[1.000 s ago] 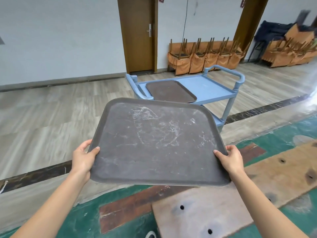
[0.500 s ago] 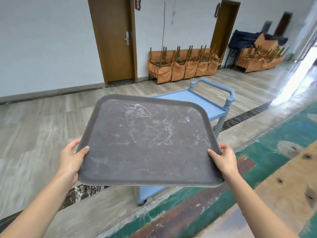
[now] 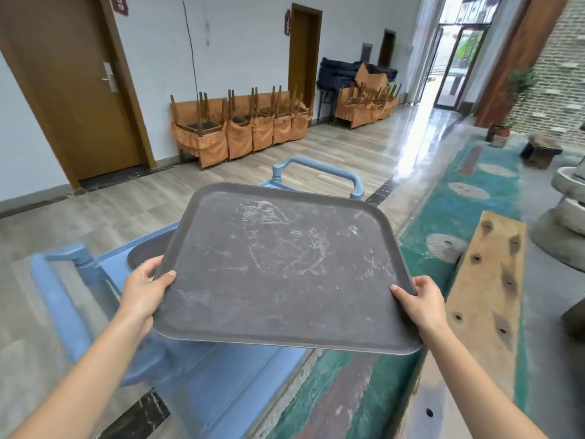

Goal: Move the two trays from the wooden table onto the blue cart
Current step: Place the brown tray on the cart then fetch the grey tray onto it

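Observation:
I hold a large dark grey scratched tray [image 3: 285,264] flat in the air, right above the blue cart [image 3: 221,391]. My left hand [image 3: 144,288] grips its near left edge and my right hand [image 3: 419,301] grips its near right corner, thumbs on top. Only a dark curved corner of a second tray [image 3: 142,251] shows on the cart's top shelf, just left of the held one; the rest is hidden. The cart's far handle [image 3: 319,167] rises behind the held tray and its near handle [image 3: 60,296] is at the left.
A wooden plank with dark holes [image 3: 487,299] lies at the right, over a green painted floor strip. Stacked orange-covered chairs [image 3: 240,125] line the far wall beside a brown door [image 3: 72,90]. Stone blocks [image 3: 566,217] sit at the far right.
I have come up to the cart with the tray. The cart now lies directly under it, and the view has swung right toward the corridor.

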